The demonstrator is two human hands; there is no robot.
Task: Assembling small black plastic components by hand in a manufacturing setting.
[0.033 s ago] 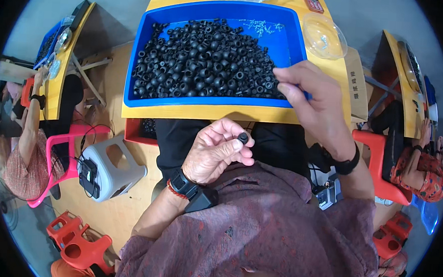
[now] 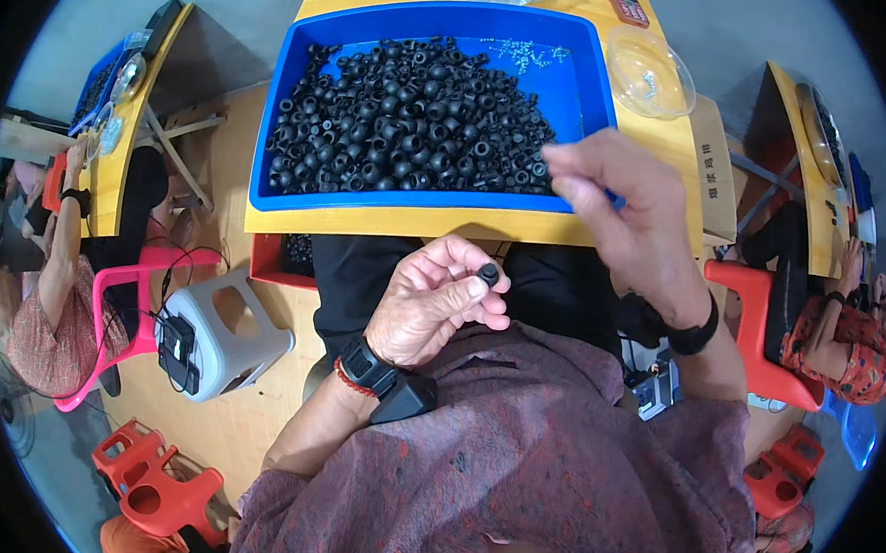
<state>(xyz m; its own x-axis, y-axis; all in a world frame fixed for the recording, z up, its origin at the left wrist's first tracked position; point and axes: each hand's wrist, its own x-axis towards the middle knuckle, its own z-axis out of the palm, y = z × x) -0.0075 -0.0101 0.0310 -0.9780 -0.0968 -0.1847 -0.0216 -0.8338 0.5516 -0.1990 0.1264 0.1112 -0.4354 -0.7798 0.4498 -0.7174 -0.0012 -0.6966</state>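
Observation:
My left hand (image 2: 436,301) is held over my lap, just off the table's near edge. Its thumb and fingers pinch a small black ring-shaped part (image 2: 487,274), with the opening facing up. My right hand (image 2: 622,206) hovers at the near right corner of a blue tray (image 2: 366,208). Thumb and forefinger are drawn together there, and whatever lies between the tips cannot be made out. A large heap of black round, hollow parts (image 2: 411,125) fills most of the tray. Tiny clear pieces (image 2: 525,55) lie scattered in its far right part.
Right of the tray stands a clear round dish (image 2: 654,77) on the yellow table (image 2: 426,224), with a red phone (image 2: 628,4) beyond it. Below the table shows a red bin (image 2: 271,261). A grey stool (image 2: 224,335) stands at left. Other people sit at tables on both sides.
My right hand has shifted slightly left and toward me, its fingertips a little lower over the tray corner. The left hand and its black part have barely moved.

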